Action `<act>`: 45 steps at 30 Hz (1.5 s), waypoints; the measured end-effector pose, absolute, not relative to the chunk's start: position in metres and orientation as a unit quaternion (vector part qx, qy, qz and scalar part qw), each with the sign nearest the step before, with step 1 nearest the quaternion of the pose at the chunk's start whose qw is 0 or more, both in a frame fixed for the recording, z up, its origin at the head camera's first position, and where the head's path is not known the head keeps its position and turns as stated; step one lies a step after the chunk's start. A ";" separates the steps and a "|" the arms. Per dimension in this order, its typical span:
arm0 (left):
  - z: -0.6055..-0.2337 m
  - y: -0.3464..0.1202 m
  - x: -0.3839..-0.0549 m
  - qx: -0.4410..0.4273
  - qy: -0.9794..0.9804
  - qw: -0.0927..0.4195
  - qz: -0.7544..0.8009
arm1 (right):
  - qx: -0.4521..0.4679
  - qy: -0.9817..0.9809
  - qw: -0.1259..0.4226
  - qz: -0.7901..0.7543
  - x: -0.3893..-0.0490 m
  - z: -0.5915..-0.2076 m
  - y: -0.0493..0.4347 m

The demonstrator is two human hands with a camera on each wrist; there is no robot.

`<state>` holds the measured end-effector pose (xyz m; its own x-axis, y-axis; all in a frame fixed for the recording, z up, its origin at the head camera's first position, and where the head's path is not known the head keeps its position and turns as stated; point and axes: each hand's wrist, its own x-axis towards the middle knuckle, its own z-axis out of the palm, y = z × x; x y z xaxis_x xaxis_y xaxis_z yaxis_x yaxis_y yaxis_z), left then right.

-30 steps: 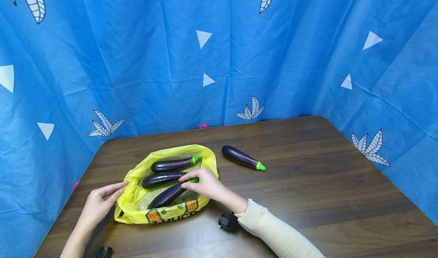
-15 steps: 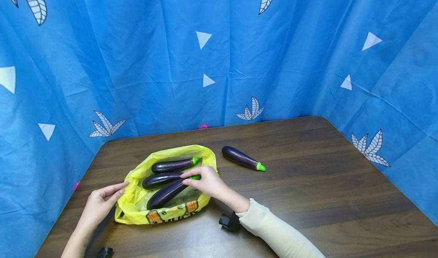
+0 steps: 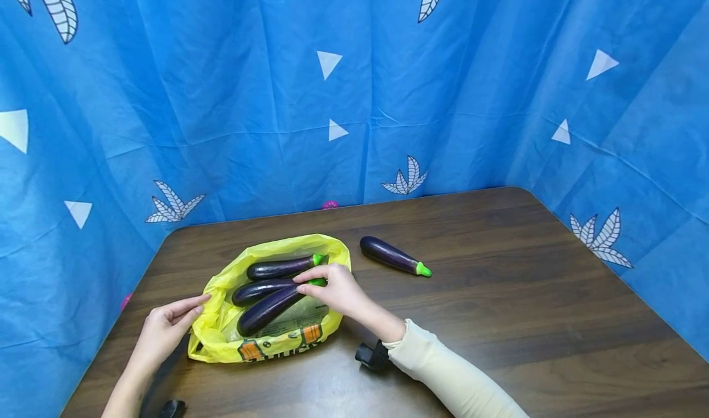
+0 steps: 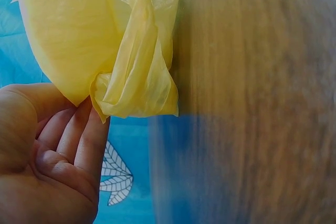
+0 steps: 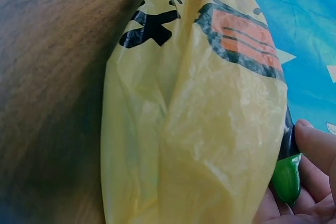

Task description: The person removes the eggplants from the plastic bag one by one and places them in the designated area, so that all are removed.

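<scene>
A yellow plastic bag (image 3: 264, 351) lies open-mouthed on the table, with three dark purple eggplants inside. My left hand (image 3: 162, 332) pinches the bag's left rim between thumb and fingers; the left wrist view shows the crumpled yellow film (image 4: 73, 35) at the fingertips. Over the bag's right side, my right hand (image 3: 339, 290) pinches the nearest eggplant (image 3: 268, 310) by its green-stemmed end. That green cap (image 5: 287, 179) shows beside the thumb in the right wrist view. Behind it lie the middle eggplant (image 3: 255, 291) and the far eggplant (image 3: 279, 268), the middle one partly covered.
Another eggplant (image 3: 390, 255) rests on the brown wooden table (image 3: 498, 295), right of the bag. A blue patterned curtain (image 3: 266, 98) hangs behind the table and along its sides. Black wrist devices (image 3: 371, 356) sit under both forearms.
The stem end of the nearest eggplant has shifted slightly up and to the right with my right hand, so the eggplant lies closer to the middle one. My left hand keeps its grip on the rim.
</scene>
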<state>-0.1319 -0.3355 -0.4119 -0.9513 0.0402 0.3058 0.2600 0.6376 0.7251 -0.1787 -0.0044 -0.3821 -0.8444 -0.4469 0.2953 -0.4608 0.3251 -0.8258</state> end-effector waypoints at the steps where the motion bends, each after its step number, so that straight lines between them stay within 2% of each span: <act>1: -0.412 -0.336 -0.132 -0.085 -0.895 0.132 -0.417 | 0.277 -0.814 0.008 0.510 -0.179 -0.381 -0.004; 22: -0.410 -0.336 -0.135 -0.094 -0.894 0.136 -0.415 | 0.261 -0.802 0.051 0.535 -0.188 -0.374 0.011; 45: -0.413 -0.337 -0.134 -0.084 -0.894 0.133 -0.420 | 0.233 -0.791 0.052 0.563 -0.194 -0.375 0.035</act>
